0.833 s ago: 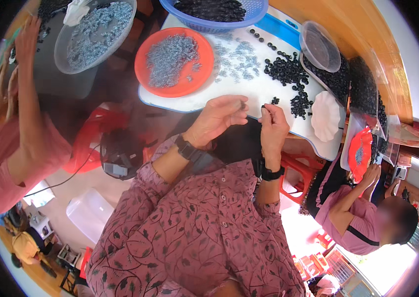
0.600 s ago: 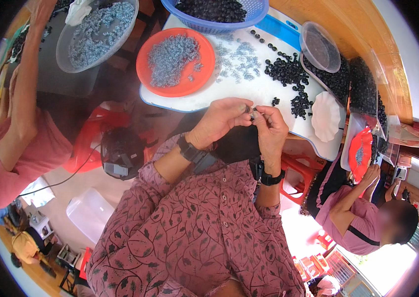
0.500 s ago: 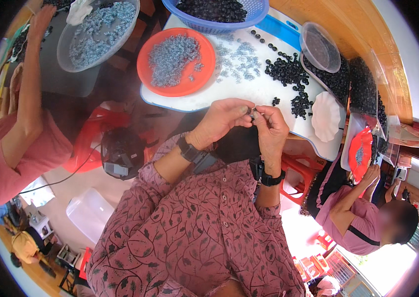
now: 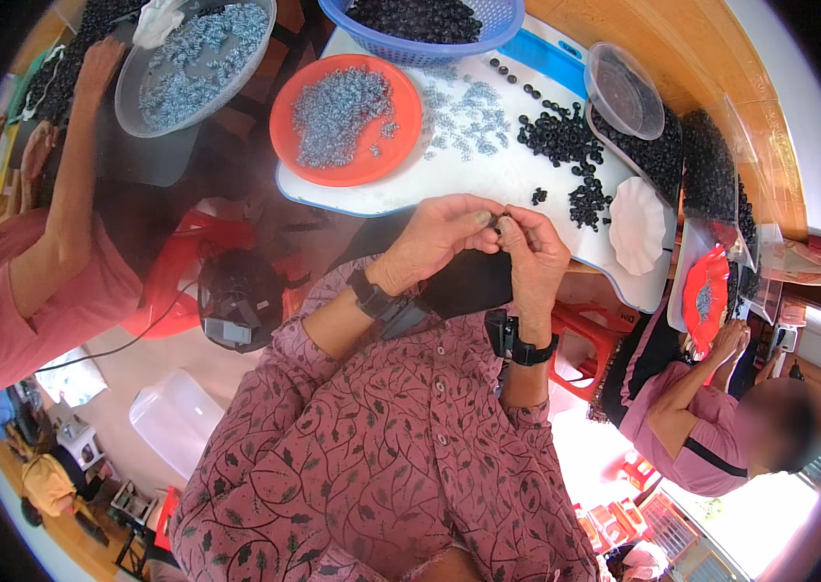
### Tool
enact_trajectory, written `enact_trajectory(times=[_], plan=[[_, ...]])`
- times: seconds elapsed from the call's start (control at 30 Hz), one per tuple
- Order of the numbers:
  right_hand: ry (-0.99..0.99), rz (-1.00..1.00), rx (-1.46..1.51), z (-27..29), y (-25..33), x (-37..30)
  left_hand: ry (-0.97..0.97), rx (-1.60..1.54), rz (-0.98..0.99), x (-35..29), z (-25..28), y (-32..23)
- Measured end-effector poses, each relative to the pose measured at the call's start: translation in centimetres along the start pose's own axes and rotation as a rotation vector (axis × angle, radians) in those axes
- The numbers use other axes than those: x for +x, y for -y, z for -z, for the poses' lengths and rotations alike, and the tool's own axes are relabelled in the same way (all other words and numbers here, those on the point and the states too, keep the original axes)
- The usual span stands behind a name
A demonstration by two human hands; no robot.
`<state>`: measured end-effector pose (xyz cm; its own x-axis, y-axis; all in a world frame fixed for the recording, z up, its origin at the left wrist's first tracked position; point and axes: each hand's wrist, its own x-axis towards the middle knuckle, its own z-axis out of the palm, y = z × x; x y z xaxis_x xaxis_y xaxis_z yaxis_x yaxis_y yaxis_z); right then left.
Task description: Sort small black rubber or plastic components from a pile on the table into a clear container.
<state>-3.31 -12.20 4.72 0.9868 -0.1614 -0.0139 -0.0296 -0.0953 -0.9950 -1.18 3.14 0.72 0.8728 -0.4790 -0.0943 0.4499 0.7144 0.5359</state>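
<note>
My left hand (image 4: pixel 438 239) and my right hand (image 4: pixel 539 250) meet in front of my chest, just off the near edge of the white table (image 4: pixel 469 184). Fingertips of both pinch a small black piece (image 4: pixel 498 222), mostly hidden between them. Beyond the hands is an orange-red plate (image 4: pixel 409 145) heaped with small silvery spring-like pieces (image 4: pixel 338 114). More such pieces (image 4: pixel 469 118) lie loose on the table beside it. To their right are scattered small round black parts (image 4: pixel 566 136). A white scalloped dish (image 4: pixel 638 225) sits at the table's right side.
At the back stand a blue-purple basket (image 4: pixel 410 50) of black parts and a clear tub (image 4: pixel 626 89). A co-worker's arm (image 4: pixel 71 184) is at the left, near a bowl (image 4: pixel 129 107) of silvery pieces. Another person (image 4: pixel 687 417) works at the right. A red stool (image 4: pixel 590 344) stands under the table.
My hands stay together at nearly the same spot, with the fingertips shifted slightly around the piece. The left co-worker's raised hand has moved right and down, toward the bowl.
</note>
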Motion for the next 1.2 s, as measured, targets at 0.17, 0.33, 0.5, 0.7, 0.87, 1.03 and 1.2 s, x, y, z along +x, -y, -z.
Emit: enact_trajectory(times=[0.17,0.33,0.5,0.7,0.87,1.03,1.2], plan=[[-0.011,0.057,-0.04,-0.3,-1.0,0.6,-0.104,-0.002,0.011,0.2,0.6,0.1],[-0.086,0.25,-0.536,-0.6,-2.4,1.8,-0.175,-0.053,-0.03,0.1,1.8,-0.5],[-0.115,0.254,-0.685,-0.8,-3.3,2.1,-0.193,-0.084,-0.059,0.0,2.4,-1.2],[-0.13,0.28,-0.755,-0.3,-4.1,2.5,-0.2,-0.123,-0.062,0.2,2.8,-1.2],[-0.152,0.241,-0.784,-1.5,-3.0,3.2,-0.206,-0.137,-0.064,0.2,3.0,-1.3],[-0.091,0.395,-0.714,-3.7,-2.9,5.1,-0.203,-0.173,-0.071,0.3,2.8,-1.5],[-0.103,0.356,-0.789,-5.5,-3.0,6.3,-0.196,-0.21,-0.093,0.4,3.2,-1.3]])
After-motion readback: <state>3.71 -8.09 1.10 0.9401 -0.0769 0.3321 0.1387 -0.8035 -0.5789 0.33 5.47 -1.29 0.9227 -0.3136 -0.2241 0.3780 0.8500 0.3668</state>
